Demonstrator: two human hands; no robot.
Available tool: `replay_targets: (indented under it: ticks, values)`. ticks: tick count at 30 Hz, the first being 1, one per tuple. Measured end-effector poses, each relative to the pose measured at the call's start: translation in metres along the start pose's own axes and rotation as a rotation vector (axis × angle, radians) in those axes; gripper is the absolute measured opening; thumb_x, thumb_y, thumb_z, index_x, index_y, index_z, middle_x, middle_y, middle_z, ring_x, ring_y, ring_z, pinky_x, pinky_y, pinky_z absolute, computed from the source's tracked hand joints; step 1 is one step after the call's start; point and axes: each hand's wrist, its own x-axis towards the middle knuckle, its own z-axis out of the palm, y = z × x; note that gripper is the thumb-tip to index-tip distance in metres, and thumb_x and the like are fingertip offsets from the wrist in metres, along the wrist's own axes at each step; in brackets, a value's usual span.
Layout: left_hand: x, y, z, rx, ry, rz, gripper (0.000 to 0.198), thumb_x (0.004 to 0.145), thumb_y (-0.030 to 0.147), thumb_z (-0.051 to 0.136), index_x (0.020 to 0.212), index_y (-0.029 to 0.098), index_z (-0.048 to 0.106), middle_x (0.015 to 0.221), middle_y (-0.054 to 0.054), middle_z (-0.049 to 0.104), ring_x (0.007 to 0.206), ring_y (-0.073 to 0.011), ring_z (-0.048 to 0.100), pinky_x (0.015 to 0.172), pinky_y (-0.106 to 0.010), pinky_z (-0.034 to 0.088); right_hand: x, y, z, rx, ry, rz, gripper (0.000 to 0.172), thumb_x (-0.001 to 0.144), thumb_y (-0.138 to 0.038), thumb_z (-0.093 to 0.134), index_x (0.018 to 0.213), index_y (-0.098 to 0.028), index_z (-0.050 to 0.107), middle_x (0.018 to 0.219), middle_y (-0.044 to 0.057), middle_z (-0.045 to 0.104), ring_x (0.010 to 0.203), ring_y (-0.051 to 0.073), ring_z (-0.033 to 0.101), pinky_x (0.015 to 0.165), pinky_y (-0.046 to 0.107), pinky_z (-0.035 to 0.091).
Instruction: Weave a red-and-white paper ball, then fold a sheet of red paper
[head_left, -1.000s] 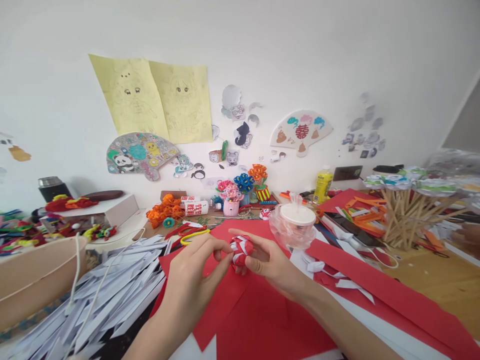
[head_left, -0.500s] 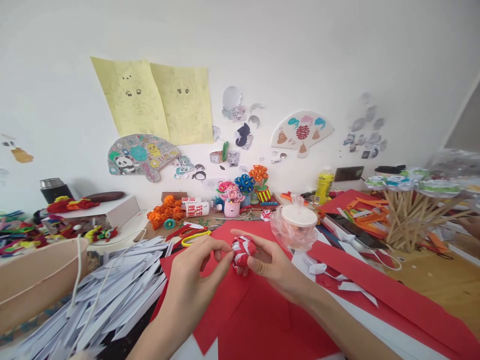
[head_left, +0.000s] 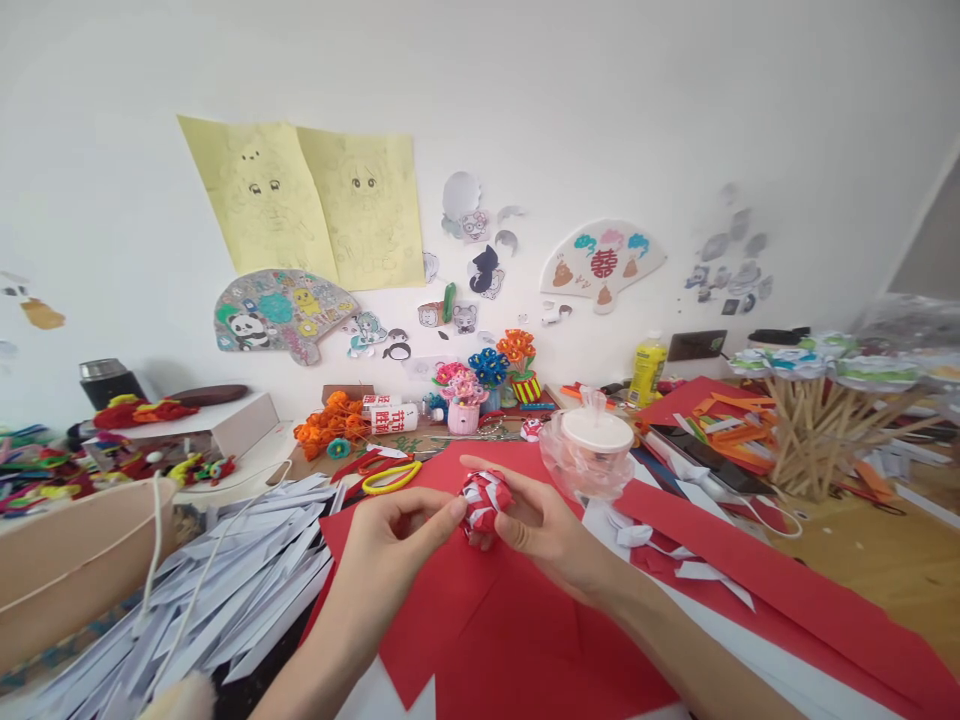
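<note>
A red and white folded-paper ball (head_left: 484, 502) is held up between both hands, above red paper sheets (head_left: 517, 640). My right hand (head_left: 551, 530) cups it from the right, thumb in front and fingers behind. On the other side, my left hand (head_left: 401, 545) pinches the ball's left edge between thumb and fingers; its fingertips are partly hidden behind the thumb. Just beyond the hands lie yellow-handled scissors (head_left: 391, 478). A smaller red and white paper piece (head_left: 532, 430) sits farther back.
White paper strips (head_left: 247, 570) are heaped at left beside a beige bin (head_left: 75, 560). A plastic-wrapped cup (head_left: 596, 445) stands right of the hands. Folded white pieces (head_left: 634, 536) lie near it. Flowers on wooden sticks (head_left: 810, 440) rise at far right.
My left hand has lowered slightly, and its raised, curled fingers have come down close against the ball. My right hand keeps its hold; the ball has barely shifted.
</note>
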Motion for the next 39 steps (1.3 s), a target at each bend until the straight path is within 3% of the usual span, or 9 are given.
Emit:
replay_targets:
  ticks: [7,14,22,28,34,39]
  values:
    - [-0.0029,-0.0015,0.0014,-0.128,-0.02,-0.081,0.016,0.073,0.036,0.072,0.068,0.022,0.076,0.065,-0.001,0.071,0.067,-0.0161,0.063,0.065,-0.022,0.046,-0.0004,-0.0006,-0.0003,-0.021,-0.012,0.006,0.056,0.082,-0.037,0.071,0.133,-0.027,0.051,0.102,0.003,0.063,0.088,0.014,0.059,0.084,0.03,0.049]
    - [-0.0018,0.0007,0.0028,-0.179,-0.062,-0.151,0.024,0.068,0.041,0.075,0.062,0.019,0.072,0.064,-0.002,0.07,0.066,-0.0163,0.061,0.065,-0.024,0.046,-0.0005,-0.0006,0.0011,-0.029,0.016,0.022,0.057,0.081,-0.036,0.072,0.133,-0.025,0.051,0.1,0.003,0.062,0.086,0.014,0.059,0.083,0.031,0.05]
    - [-0.0024,-0.0023,0.0031,-0.136,0.031,-0.17,0.025,0.063,0.042,0.077,0.064,0.018,0.069,0.065,-0.002,0.068,0.063,-0.015,0.056,0.062,-0.025,0.042,0.0004,-0.0014,0.0011,-0.05,0.014,0.05,0.055,0.08,-0.036,0.072,0.13,-0.024,0.054,0.106,0.005,0.064,0.094,0.018,0.06,0.085,0.033,0.051]
    - [-0.0041,-0.0048,0.0058,-0.182,0.044,-0.195,0.021,0.066,0.039,0.076,0.065,0.019,0.069,0.065,0.0,0.066,0.065,-0.0131,0.054,0.064,-0.023,0.039,-0.0003,0.0008,0.0001,-0.069,0.014,0.043,0.051,0.08,-0.034,0.072,0.127,-0.024,0.055,0.11,0.005,0.064,0.097,0.018,0.061,0.084,0.031,0.052]
    - [-0.0042,-0.0036,0.0055,-0.199,-0.002,-0.206,0.024,0.069,0.043,0.073,0.065,0.02,0.071,0.061,0.0,0.064,0.058,-0.0122,0.049,0.056,-0.024,0.034,0.0003,0.0003,-0.0006,-0.084,0.019,0.023,0.047,0.081,-0.033,0.072,0.124,-0.021,0.057,0.099,0.004,0.066,0.083,0.015,0.062,0.08,0.031,0.052]
    - [-0.0043,-0.0037,0.0024,-0.138,-0.015,-0.217,0.031,0.073,0.049,0.067,0.067,0.019,0.072,0.063,0.0,0.064,0.055,-0.01,0.04,0.054,-0.023,0.029,0.0004,0.0017,-0.0021,-0.071,0.004,0.033,0.048,0.081,-0.036,0.072,0.124,-0.02,0.056,0.102,0.006,0.066,0.081,0.015,0.063,0.08,0.033,0.05]
